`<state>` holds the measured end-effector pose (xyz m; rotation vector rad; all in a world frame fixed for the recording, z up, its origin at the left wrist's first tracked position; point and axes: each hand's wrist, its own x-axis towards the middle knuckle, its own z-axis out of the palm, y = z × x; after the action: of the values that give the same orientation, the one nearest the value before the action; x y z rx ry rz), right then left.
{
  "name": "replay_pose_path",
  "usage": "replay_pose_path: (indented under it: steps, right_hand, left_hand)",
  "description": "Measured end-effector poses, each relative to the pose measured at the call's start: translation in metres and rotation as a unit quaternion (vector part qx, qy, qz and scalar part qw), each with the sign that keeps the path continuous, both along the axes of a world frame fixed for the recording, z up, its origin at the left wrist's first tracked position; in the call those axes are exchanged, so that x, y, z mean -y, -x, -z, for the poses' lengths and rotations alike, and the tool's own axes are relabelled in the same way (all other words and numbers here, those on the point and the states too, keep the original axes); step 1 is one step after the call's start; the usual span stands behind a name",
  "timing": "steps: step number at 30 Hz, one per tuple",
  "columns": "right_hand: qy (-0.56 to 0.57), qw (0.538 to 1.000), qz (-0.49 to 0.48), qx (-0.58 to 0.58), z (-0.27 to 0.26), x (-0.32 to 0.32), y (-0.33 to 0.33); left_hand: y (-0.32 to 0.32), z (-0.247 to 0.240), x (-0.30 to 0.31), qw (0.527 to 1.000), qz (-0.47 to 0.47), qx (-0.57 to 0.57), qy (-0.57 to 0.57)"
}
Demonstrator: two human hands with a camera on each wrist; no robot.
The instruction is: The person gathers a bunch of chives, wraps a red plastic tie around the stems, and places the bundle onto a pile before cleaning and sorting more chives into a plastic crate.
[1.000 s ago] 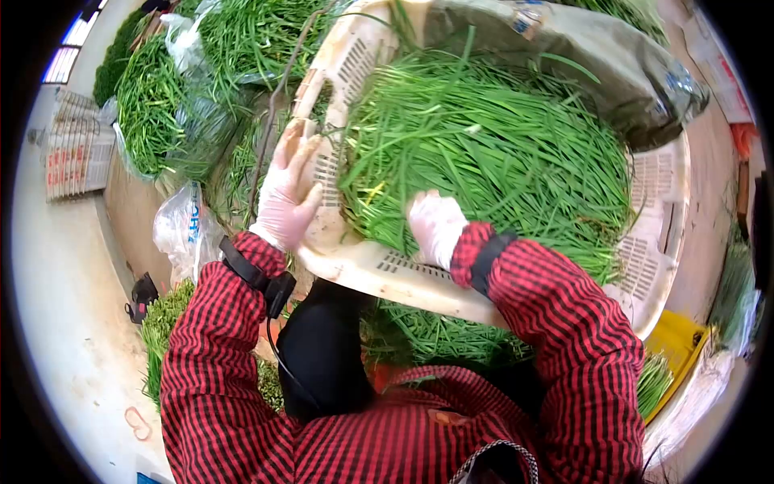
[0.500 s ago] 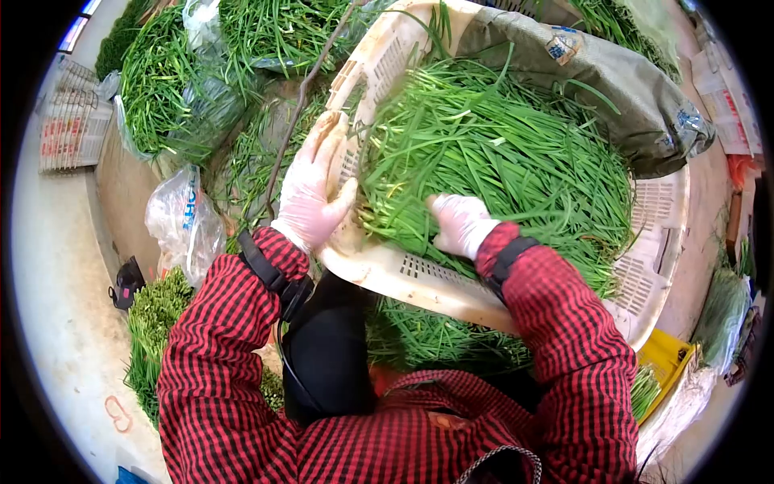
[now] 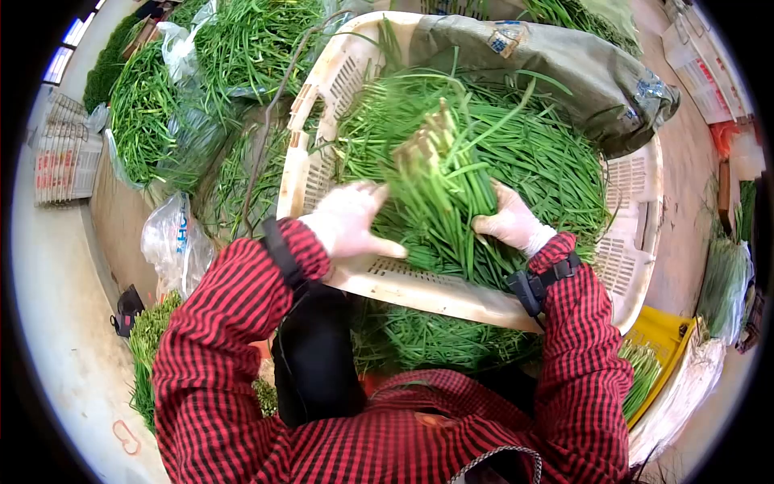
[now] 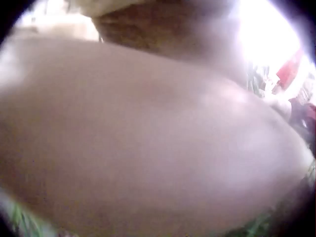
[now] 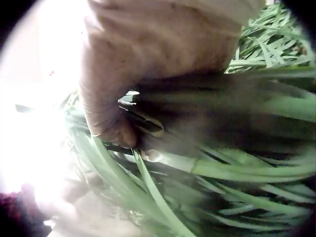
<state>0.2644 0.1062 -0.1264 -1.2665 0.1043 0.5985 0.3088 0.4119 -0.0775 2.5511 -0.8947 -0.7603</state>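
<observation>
A bunch of long green chives stands tilted above the crate, pale root ends up and slightly blurred. My gloved right hand grips it from the right side; the right wrist view has the curled thumb and fingers round the leaves. To the left of the bunch is my gloved left hand, its fingers spread and thumb stretched toward the stems. That hand's pale, blurred surface fills most of the left wrist view. More chives lie heaped in the white plastic crate beneath both hands.
A grey-green sack drapes over the crate's far rim. Bags of loose greens stand at the upper left, near a crumpled clear bag. A yellow crate sits at lower right. Cut greens lie below the crate's front edge.
My right hand has taken a bunch from the heap, raised its root ends and shifted right. The left hand has left the crate's left wall and come in beside the bunch.
</observation>
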Motion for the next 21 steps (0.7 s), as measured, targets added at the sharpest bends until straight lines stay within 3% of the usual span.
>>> replay_pose_path:
  steps: [1,2,3,5,7,9,10,12,14,16,17,18,20,21]
  right_hand:
    - [0.041,0.998,-0.037,-0.007,-0.005,-0.001,-0.001]
    - [0.107,0.99,-0.089,0.037,-0.009,-0.001,-0.002]
    - [0.172,0.972,-0.14,0.08,-0.013,-0.001,-0.002]
    - [0.163,0.961,-0.117,0.189,-0.034,0.0,0.005]
    - [0.206,0.937,-0.058,0.276,-0.044,0.008,0.009]
    - [0.235,0.88,-0.002,0.413,-0.074,0.011,0.018]
    - [0.128,0.918,0.062,0.37,-0.106,0.002,0.022]
    - [-0.09,0.94,0.182,0.272,-0.166,-0.015,0.037]
    - [-0.12,0.933,0.195,0.278,-0.219,-0.014,0.058]
    - [0.056,0.913,0.137,0.381,-0.264,-0.008,0.081]
    - [0.15,0.885,0.126,0.422,-0.285,-0.009,0.092]
    - [0.257,0.843,0.142,0.45,-0.303,-0.02,0.095]
    - [0.439,0.702,0.151,0.54,-0.318,-0.023,0.108]
    - [0.512,0.604,0.142,0.594,-0.318,-0.021,0.118]
  left_hand:
    - [-0.003,0.003,0.017,0.985,-0.049,-0.145,0.075]
    - [-0.009,0.014,0.035,0.89,-0.053,-0.367,0.266]
    - [-0.016,0.011,0.055,0.85,-0.026,-0.443,0.284]
    - [-0.008,-0.001,0.077,0.824,-0.094,-0.442,0.343]
    - [0.002,-0.021,0.099,0.852,-0.082,-0.356,0.375]
    - [0.012,-0.048,0.115,0.861,-0.076,-0.307,0.398]
    - [0.017,-0.063,0.124,0.862,-0.073,-0.282,0.415]
    - [0.024,-0.111,0.143,0.848,-0.061,-0.23,0.473]
    - [0.036,-0.157,0.157,0.821,-0.047,-0.144,0.55]
    - [0.052,-0.205,0.165,0.768,-0.043,-0.074,0.635]
    - [0.062,-0.226,0.166,0.725,-0.037,-0.083,0.683]
    - [0.073,-0.244,0.16,0.718,-0.072,-0.112,0.684]
    - [0.083,-0.26,0.165,0.556,-0.034,-0.254,0.791]
    - [0.104,-0.258,0.158,0.494,-0.121,-0.347,0.788]
